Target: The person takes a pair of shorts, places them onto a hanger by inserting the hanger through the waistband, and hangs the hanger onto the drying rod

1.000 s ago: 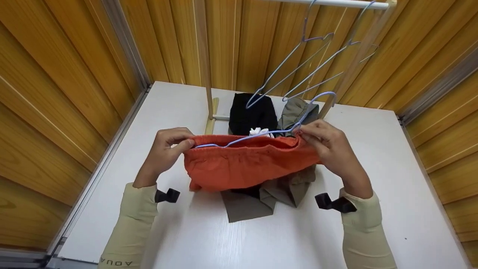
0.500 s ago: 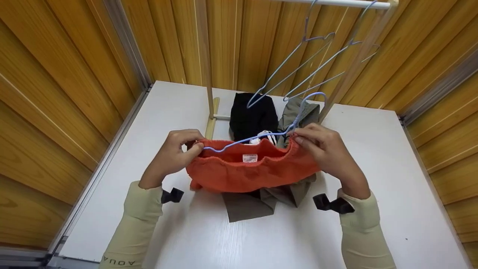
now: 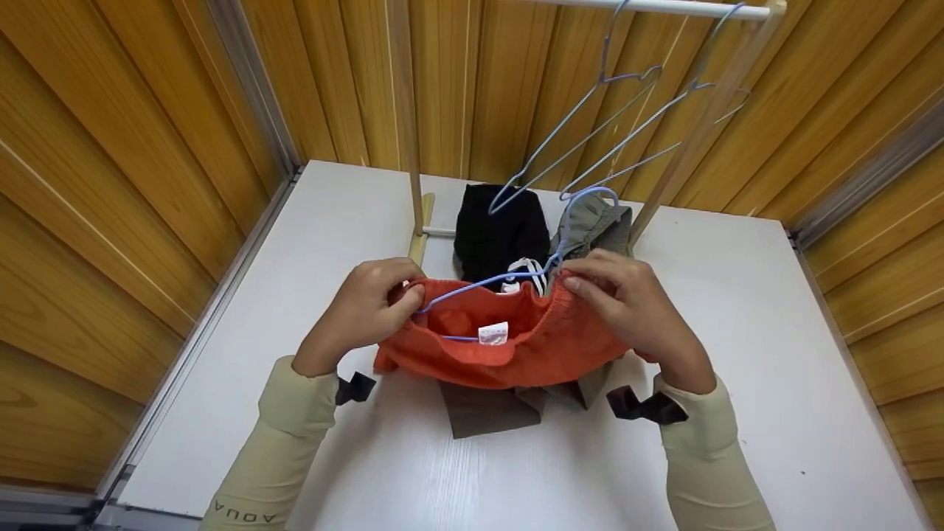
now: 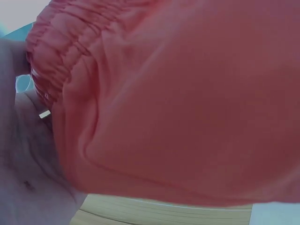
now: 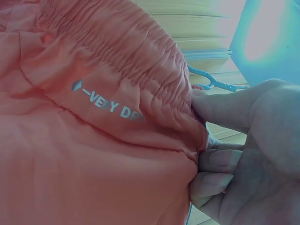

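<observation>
Orange shorts (image 3: 582, 343) with a gathered elastic waistband hang between both hands, the waist opening facing up. A blue wire hanger (image 3: 487, 281) lies partly inside that opening, its hook rising at the right. The left hand (image 3: 369, 302) pinches the waistband's left end, by the hanger's shoulder. On the other side, the right hand (image 3: 627, 299) pinches the waistband near the hanger's neck. A white label (image 3: 493, 334) shows inside the waist. Seen from the right wrist, thumb and fingers clasp the gathered band (image 5: 154, 79). From the left wrist, fabric (image 4: 187, 108) hides most fingertips.
Behind the shorts lie a black garment (image 3: 498, 232) and a grey-green garment (image 3: 597, 221) on the white table (image 3: 383, 472). A brownish cloth (image 3: 490, 413) pokes out underneath. Two wire hangers (image 3: 549, 140) hang from the rack's white rail (image 3: 664, 7).
Both hands have moved closer together. The waist opening has widened toward the front, exposing the label, and the hanger's hook has shifted left and slightly down.
</observation>
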Motion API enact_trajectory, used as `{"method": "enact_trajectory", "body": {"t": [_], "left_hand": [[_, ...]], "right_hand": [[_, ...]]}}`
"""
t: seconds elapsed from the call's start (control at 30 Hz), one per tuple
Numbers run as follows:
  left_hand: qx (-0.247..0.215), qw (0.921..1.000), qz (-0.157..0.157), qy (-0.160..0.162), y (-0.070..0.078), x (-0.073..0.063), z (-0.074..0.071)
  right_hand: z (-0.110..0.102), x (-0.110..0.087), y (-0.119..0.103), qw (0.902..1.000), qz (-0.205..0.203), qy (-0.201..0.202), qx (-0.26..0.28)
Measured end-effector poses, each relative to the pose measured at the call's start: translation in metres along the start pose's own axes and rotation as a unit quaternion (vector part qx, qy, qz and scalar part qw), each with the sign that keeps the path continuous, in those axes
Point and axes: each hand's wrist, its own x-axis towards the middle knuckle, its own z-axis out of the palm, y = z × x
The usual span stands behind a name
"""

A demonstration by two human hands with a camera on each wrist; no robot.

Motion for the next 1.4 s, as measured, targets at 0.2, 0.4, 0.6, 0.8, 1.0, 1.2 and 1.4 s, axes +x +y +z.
{"method": "enact_trajectory", "body": {"t": [0.2, 0.4, 0.6, 0.8, 1.0, 1.2, 1.4], "left_hand": [[0.039, 0.9992, -0.005, 0.008, 0.005, 0.002, 0.008], [0.074, 0.9972, -0.009, 0.004, 0.011, 0.004, 0.015], [0.061, 0.9978, 0.005, -0.027, 0.015, 0.005, 0.019], [0.04, 0.9967, 0.036, -0.061, 0.016, 0.003, 0.019], [0.067, 0.9952, 0.06, -0.038, 0.016, 0.003, 0.019], [0.071, 0.995, 0.07, -0.003, 0.016, 0.002, 0.018], [0.058, 0.9955, 0.071, 0.023, 0.015, 0.001, 0.015]], "right_hand": [[0.004, 0.001, -0.003, 0.9997, -0.007, 0.022, 0.001], [0.007, 0.002, -0.004, 0.9994, -0.007, 0.032, -0.005], [0.008, 0.002, -0.004, 0.9995, -0.006, 0.032, -0.005], [0.004, 0.001, -0.003, 0.9994, 0.003, 0.031, 0.014], [0.0, -0.001, -0.001, 0.9992, 0.022, 0.027, 0.02], [-0.005, -0.004, 0.003, 0.9989, 0.02, 0.041, 0.011], [-0.012, -0.007, 0.008, 0.9985, 0.026, 0.048, 0.007]]}}
